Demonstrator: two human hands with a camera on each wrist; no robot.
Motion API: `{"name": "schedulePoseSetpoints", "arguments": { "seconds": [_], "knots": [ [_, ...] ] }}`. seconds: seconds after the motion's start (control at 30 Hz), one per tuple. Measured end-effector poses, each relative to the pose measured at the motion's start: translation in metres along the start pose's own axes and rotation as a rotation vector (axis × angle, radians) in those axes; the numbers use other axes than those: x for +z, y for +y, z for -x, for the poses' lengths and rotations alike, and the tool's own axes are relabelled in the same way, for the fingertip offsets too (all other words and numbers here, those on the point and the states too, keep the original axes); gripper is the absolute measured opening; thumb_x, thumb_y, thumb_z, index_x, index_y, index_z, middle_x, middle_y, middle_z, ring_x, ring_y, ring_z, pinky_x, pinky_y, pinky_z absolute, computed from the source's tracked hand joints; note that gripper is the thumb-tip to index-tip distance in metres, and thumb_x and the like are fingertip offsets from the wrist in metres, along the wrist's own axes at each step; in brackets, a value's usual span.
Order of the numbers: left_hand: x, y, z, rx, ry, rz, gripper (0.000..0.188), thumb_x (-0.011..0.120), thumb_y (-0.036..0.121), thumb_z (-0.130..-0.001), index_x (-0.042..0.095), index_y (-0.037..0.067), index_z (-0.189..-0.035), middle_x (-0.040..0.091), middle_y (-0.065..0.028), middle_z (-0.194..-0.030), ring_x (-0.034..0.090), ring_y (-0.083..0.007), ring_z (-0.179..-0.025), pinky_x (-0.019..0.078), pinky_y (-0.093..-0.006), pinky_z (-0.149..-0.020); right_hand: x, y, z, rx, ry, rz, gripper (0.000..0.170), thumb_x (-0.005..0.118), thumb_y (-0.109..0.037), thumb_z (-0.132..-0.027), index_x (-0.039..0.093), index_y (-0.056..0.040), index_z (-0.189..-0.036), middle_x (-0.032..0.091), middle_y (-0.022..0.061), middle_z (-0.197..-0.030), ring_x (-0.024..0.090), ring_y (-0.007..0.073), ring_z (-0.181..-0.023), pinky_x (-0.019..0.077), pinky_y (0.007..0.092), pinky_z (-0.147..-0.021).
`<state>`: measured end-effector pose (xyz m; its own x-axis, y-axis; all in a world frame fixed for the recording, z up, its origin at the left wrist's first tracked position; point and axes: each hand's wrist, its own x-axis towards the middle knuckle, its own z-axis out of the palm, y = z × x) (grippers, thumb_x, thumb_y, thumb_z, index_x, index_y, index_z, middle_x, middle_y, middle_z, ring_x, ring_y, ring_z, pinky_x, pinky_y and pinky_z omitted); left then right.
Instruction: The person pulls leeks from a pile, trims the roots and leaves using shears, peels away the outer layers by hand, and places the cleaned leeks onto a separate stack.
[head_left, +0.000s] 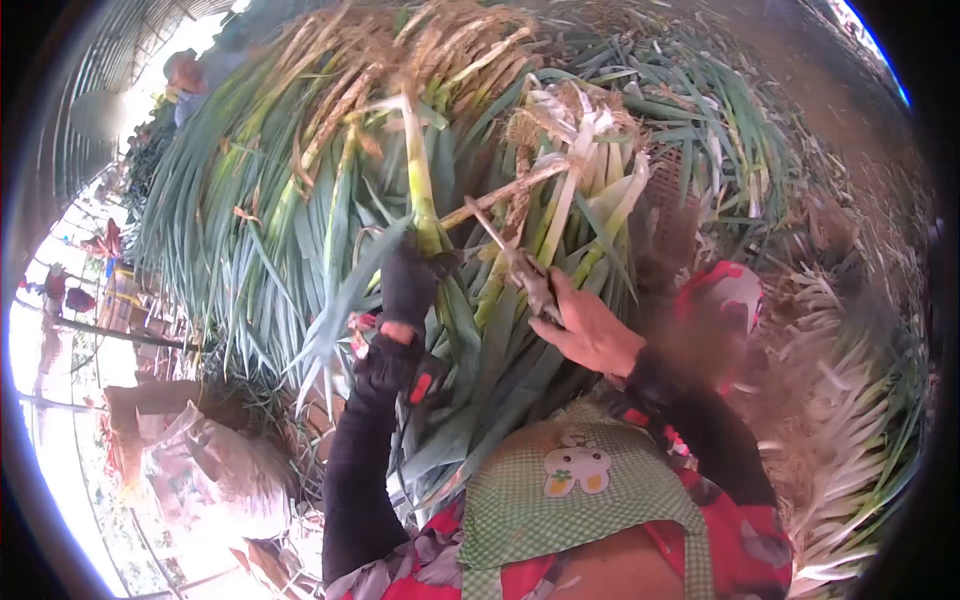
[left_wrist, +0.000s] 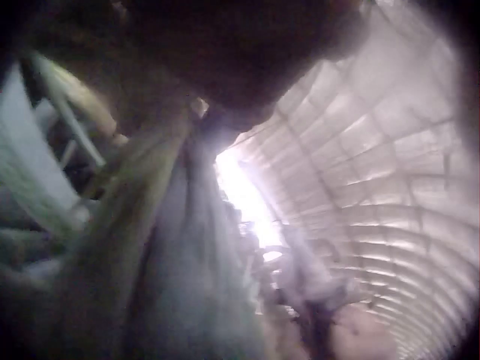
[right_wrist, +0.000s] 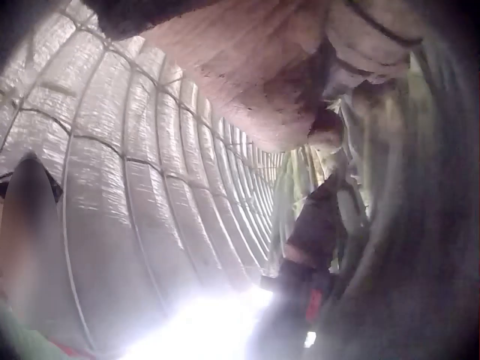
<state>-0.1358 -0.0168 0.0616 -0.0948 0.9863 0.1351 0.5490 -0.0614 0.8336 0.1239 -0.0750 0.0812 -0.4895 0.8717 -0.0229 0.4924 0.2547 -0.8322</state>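
Observation:
In the head view my left hand, in a dark glove, grips a leek at the base of its green leaves. The pale stem stands up with its roots away from me. My bare right hand holds a narrow knife-like tool by its handle, the thin end pointing toward the leek. Long leaves hang below the dark left hand in the left wrist view. The right wrist view shows the right hand from beneath; its fingertips are mostly hidden.
A large heap of leeks lies in front, roots at the far side. More leeks, with white stems, lie along the right. A pale plastic sack sits at lower left. Another person is at the far left, under a ribbed roof.

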Motion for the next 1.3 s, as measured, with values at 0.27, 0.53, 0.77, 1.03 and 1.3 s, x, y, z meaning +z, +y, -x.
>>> {"name": "schedulePoseSetpoints", "arguments": {
  "seconds": [0.27,0.53,0.77,1.03,1.3],
  "knots": [
    [0.135,0.023,0.064,0.003,-0.100,0.118,0.049,0.075,0.031,-0.064,0.053,0.002,-0.097,0.061,-0.0209,-0.082,0.060,-0.0394,-0.074,0.0472,-0.0441,-0.064,-0.034,0.097,0.040,0.306,0.385,0.247,0.051,0.059,-0.023,-0.082,0.033,0.0114,-0.109,0.055,0.0330,-0.079,0.055,0.0468,-0.079,0.0439,0.0481,-0.065],
    [0.193,0.059,0.077,0.357,-0.159,-0.314,0.045,0.064,0.030,-0.072,0.054,0.001,-0.105,0.060,-0.0215,-0.095,0.058,-0.0387,-0.085,0.0479,-0.0417,-0.073,-0.023,0.072,0.099,0.306,0.352,0.192,0.051,0.058,-0.020,-0.082,0.032,0.0093,-0.113,0.055,0.0315,-0.082,0.055,0.0467,-0.083,0.0428,0.0477,-0.068],
    [0.211,-0.004,0.030,0.105,-0.410,-0.172,0.067,0.076,0.031,-0.057,0.053,-0.002,-0.111,0.060,-0.0247,-0.100,0.057,-0.0385,-0.095,0.0463,-0.0438,-0.081,-0.026,0.060,0.119,0.373,0.275,0.185,0.055,0.058,-0.022,-0.082,0.028,0.0114,-0.114,0.055,0.0337,-0.082,0.055,0.0479,-0.083,0.0442,0.0489,-0.069],
    [0.200,0.011,0.035,-0.039,-0.380,-0.033,0.048,0.075,0.024,-0.054,0.063,-0.002,-0.092,0.064,-0.0223,-0.086,0.062,-0.0364,-0.086,0.0488,-0.0395,-0.075,-0.014,0.056,0.122,0.500,0.035,0.128,0.072,0.058,-0.022,-0.082,0.016,0.0144,-0.128,0.054,0.0340,-0.092,0.053,0.0460,-0.092,0.0420,0.0458,-0.079],
    [0.194,0.026,0.025,-0.003,-0.232,-0.110,0.057,0.076,0.033,-0.058,0.059,-0.002,-0.101,0.064,-0.0228,-0.086,0.064,-0.0342,-0.084,0.0492,-0.0391,-0.073,-0.012,0.047,0.126,0.456,0.026,0.071,0.072,0.058,-0.023,-0.082,0.016,0.0145,-0.128,0.054,0.0342,-0.092,0.053,0.0469,-0.091,0.0425,0.0461,-0.078]
  ]
}}
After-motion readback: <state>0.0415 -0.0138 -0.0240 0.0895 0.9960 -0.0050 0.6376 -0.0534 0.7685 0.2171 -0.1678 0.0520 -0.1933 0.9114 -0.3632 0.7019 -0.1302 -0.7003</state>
